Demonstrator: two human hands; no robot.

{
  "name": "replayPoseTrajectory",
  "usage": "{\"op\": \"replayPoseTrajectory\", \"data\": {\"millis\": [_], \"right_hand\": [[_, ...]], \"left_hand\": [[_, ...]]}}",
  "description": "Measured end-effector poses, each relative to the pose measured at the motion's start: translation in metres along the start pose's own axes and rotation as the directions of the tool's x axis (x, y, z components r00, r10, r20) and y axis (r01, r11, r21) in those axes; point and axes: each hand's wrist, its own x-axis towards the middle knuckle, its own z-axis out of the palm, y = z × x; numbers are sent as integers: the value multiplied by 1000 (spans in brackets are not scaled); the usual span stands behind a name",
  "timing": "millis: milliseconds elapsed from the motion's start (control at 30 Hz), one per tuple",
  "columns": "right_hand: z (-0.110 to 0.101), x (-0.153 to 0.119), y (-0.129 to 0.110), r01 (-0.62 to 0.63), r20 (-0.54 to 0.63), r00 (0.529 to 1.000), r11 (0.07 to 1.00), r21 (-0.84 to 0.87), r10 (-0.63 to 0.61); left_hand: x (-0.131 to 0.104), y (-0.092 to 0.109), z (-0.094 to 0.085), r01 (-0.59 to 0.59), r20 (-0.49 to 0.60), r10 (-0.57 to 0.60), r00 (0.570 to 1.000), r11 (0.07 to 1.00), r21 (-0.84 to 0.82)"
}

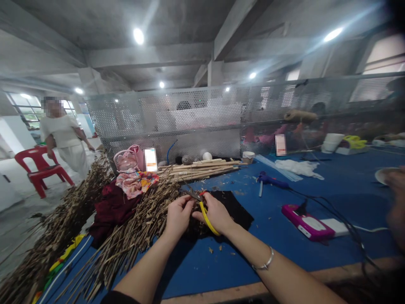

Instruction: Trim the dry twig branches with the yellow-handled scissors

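Stems, too many to count, lie on the bench by my left hand, pinched narrow, contents hidden. My right hand grips one pair of scissors. Beyond: one glue gun, then one tub, contents unclear.

Both forearms extend forward and converge. The left hand, fingers bent, lies close beside the right hand, whose fingers are curled in a closed grip.
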Motion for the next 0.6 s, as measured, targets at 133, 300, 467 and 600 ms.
{"op": "replayPoseTrajectory", "data": {"millis": [133,300,467,600], "right_hand": [[-2,-1,-3,-13,19,1000,1000,26,12],[-6,0,-2,-86,50,995,995,-43,88],[-5,0,-1,-116,48,991,989,-94,121],[-3,0,-2,-65,38,997,997,-44,66]], "left_hand": [[-1,3,0,12,8,-12,1000,1000,-27],[-1,7,-2,-7,-3,7,1000,998,60],[-1,4,-2,1,-31,2,1000,997,79],[0,3,-1,8,-52,-8,999,1000,12]]}}
